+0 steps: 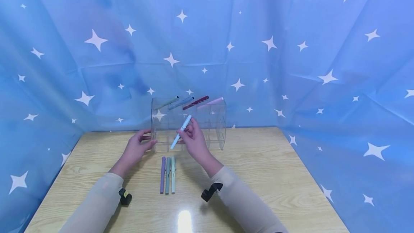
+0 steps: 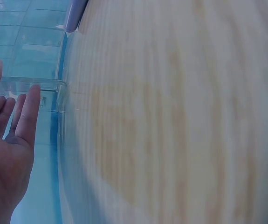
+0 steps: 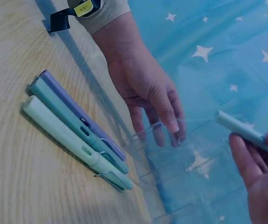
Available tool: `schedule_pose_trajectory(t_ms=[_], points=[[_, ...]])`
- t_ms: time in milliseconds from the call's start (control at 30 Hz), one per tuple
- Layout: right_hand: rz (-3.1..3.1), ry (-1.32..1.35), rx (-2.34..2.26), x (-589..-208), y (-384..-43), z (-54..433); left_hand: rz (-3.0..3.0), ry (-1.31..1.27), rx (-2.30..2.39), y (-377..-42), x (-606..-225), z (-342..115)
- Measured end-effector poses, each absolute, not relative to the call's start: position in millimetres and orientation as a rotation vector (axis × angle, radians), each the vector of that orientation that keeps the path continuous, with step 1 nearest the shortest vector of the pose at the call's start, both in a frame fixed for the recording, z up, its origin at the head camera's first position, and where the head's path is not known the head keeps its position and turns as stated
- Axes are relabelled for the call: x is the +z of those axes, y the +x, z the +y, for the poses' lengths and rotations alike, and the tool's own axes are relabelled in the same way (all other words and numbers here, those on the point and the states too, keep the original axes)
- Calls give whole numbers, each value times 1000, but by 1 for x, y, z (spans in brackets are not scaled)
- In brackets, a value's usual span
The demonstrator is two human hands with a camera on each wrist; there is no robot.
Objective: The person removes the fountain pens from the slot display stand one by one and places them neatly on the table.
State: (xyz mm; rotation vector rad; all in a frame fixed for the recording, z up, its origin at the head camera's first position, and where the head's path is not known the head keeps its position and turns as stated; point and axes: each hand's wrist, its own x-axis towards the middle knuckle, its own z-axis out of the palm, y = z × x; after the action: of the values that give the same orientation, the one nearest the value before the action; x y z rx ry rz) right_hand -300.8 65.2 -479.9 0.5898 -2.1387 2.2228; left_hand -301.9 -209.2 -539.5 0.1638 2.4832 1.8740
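Note:
A clear acrylic organizer (image 1: 213, 128) stands at the back of the wooden table, with several pens (image 1: 195, 102) poking out of its top. My right hand (image 1: 193, 140) pinches a light blue pen (image 1: 181, 132), tilted, in front of the organizer; the same pen (image 3: 238, 127) shows in the right wrist view. My left hand (image 1: 136, 149) rests with straight fingers against the organizer's left side (image 2: 29, 84). Three pens lie side by side on the table near me: purple (image 1: 162, 174), teal (image 1: 167, 174) and pale mint (image 1: 173, 173).
The wooden table (image 1: 258, 175) is ringed by a blue cloth with white stars (image 1: 291, 64) on the back and both sides. A bright light glare (image 1: 184, 221) sits on the front of the tabletop.

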Motion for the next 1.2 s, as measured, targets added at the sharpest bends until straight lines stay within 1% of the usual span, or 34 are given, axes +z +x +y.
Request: schedule_pose_trajectory(t_ms=[200, 367, 767, 1200], points=[[-2151, 612, 2263, -483, -295, 73, 2474, 157, 1881, -300, -536, -209], [-2180, 666, 2240, -486, -290, 78, 2479, 172, 1891, -301, -538, -208], [-2345, 699, 2182, -498, -275, 92, 2498, 168, 1879, -302, -540, -209], [-2442, 747, 2160, -508, -267, 96, 2505, 170, 1868, -304, -542, -210]])
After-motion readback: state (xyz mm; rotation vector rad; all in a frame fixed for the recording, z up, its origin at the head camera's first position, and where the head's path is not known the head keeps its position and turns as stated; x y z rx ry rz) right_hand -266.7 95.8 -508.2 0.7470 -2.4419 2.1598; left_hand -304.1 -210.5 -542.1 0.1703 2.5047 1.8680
